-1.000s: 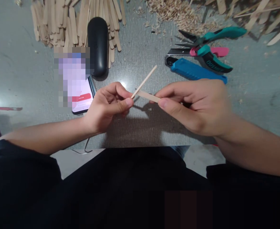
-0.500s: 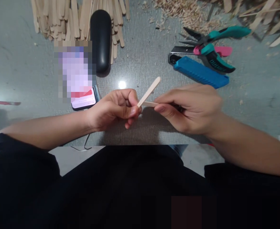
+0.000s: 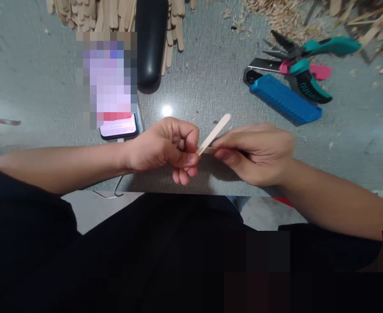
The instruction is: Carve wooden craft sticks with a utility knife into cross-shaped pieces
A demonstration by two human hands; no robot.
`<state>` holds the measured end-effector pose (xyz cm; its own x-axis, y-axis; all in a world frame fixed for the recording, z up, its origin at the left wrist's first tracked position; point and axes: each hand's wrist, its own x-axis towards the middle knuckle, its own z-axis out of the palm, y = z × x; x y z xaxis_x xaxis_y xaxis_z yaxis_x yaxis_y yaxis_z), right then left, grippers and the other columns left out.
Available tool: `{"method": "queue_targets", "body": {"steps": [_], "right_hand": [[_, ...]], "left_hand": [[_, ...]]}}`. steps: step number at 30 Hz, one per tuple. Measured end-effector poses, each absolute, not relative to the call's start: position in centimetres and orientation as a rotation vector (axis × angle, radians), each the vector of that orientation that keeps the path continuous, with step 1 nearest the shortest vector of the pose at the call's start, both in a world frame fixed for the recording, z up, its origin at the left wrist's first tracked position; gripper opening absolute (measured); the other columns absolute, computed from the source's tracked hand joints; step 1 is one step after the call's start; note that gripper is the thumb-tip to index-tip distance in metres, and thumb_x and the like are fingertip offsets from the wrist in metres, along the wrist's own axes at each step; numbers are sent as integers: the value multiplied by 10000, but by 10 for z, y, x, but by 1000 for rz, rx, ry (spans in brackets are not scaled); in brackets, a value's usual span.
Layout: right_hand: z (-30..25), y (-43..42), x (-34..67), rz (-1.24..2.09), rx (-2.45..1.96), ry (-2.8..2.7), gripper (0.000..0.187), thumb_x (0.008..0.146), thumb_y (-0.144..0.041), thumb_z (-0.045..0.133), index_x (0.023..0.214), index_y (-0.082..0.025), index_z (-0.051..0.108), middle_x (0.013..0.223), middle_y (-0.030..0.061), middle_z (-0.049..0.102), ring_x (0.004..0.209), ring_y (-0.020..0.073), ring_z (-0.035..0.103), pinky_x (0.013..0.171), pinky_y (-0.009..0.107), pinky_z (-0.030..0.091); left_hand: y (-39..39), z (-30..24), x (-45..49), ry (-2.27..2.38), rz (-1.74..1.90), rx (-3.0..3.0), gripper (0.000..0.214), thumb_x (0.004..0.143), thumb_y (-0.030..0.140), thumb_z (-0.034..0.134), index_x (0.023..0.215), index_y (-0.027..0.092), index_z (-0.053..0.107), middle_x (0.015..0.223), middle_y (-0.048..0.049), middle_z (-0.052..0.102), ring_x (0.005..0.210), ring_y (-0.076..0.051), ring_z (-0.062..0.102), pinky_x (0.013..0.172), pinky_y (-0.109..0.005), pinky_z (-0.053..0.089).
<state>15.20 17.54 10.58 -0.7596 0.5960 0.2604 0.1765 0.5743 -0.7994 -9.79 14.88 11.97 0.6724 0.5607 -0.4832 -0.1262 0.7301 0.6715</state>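
Note:
My left hand point(image 3: 174, 150) is closed, pinching the lower end of a pale wooden popsicle stick point(image 3: 215, 134) between thumb and forefinger. The stick slants up to the right, its rounded end free. From the right, my right hand point(image 3: 259, 152) grips a second popsicle stick point(image 3: 211, 150) between thumb and fingertips. Only a short, thin length of that second stick shows, reaching behind the first one near my left fingertips. Whether the two sticks touch is hard to make out. Both hands are above the grey table, close to its near edge.
A phone point(image 3: 118, 129) with a cable lies at left, partly blurred out. Behind it are a black case point(image 3: 151, 43) and a pile of popsicle sticks point(image 3: 90, 15). At right lie a blue cutter point(image 3: 285, 98), a pink-handled cutter point(image 3: 321, 71) and teal pliers point(image 3: 331, 45); wood shavings point(image 3: 276, 15) lie beyond.
The view has shifted slightly. Less of the right-hand stick shows now, and my hands are a little closer together. Both hands keep their hold.

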Motion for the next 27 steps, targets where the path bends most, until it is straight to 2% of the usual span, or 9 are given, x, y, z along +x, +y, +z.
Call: {"method": "queue_targets", "body": {"steps": [4, 7, 11, 15, 19, 23, 25, 27], "right_hand": [[111, 164, 141, 1173, -564, -2192, 181, 1105, -241, 705, 999, -256, 851, 746, -13, 814, 561, 120, 709, 523, 238, 517], [111, 157, 134, 1165, -650, -2124, 201, 1110, -179, 674, 990, -238, 825, 746, -28, 800, 561, 96, 694, 529, 211, 514], [110, 163, 136, 1147, -563, -2112, 237, 1159, -264, 644, 982, -214, 793, 763, -23, 779, 591, 77, 680, 546, 195, 499], [114, 174, 143, 1078, -452, -2259, 270, 1182, -339, 617, 991, -243, 783, 637, -43, 644, 502, 91, 548, 486, 248, 412], [116, 182, 149, 975, -459, -2308, 289, 1185, -351, 588, 975, -241, 754, 636, -25, 644, 513, 113, 563, 501, 281, 418], [112, 191, 155, 986, -553, -2188, 239, 1131, -268, 655, 910, -233, 738, 570, -66, 567, 456, 67, 489, 456, 244, 340], [110, 192, 156, 996, -603, -2105, 213, 1109, -237, 685, 906, -225, 750, 530, -91, 502, 422, 44, 419, 437, 233, 289], [111, 191, 154, 1014, -609, -2098, 209, 1108, -241, 687, 913, -226, 760, 537, -91, 505, 424, 42, 403, 435, 230, 282]], "left_hand": [[147, 119, -97, 727, 422, 701, 467, 684, 298, 1080, 640, 215, 623, 623, -54, 768, 491, -257, 778, 412, -300, 625], [146, 117, -96, 707, 471, 679, 465, 695, 300, 1089, 683, 211, 633, 650, -22, 775, 519, -201, 776, 453, -251, 628], [146, 111, -98, 632, 489, 651, 424, 740, 238, 1070, 761, 182, 650, 685, 5, 781, 543, -127, 755, 489, -174, 595], [143, 107, -98, 544, 477, 636, 388, 810, 211, 1032, 803, 169, 646, 712, 6, 786, 547, -101, 741, 506, -160, 586], [141, 112, -98, 499, 565, 641, 472, 808, 327, 1056, 799, 198, 603, 678, 13, 751, 524, -121, 732, 463, -175, 558], [141, 118, -98, 583, 724, 704, 577, 756, 477, 1089, 763, 206, 580, 651, 20, 718, 492, -128, 709, 425, -192, 540], [140, 118, -97, 659, 752, 714, 588, 726, 494, 1106, 766, 199, 599, 666, 10, 740, 490, -125, 710, 432, -192, 553], [140, 116, -96, 710, 760, 725, 576, 714, 480, 1115, 776, 191, 621, 682, -4, 760, 505, -130, 724, 455, -199, 581]]}}
